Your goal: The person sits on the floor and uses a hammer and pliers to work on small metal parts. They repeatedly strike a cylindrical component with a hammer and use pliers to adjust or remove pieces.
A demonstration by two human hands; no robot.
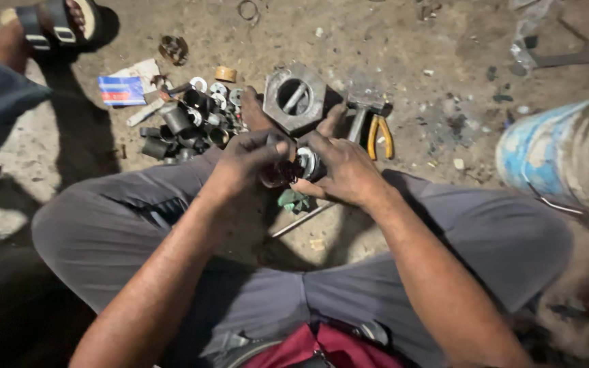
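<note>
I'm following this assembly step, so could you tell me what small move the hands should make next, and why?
Probably press the dark part squarely into the ring: the left hand and right hand hold them together, seemingly not fully seated.

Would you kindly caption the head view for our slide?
Both hands, left hand and right hand, grip a small round metal part above scattered bushings.
</note>
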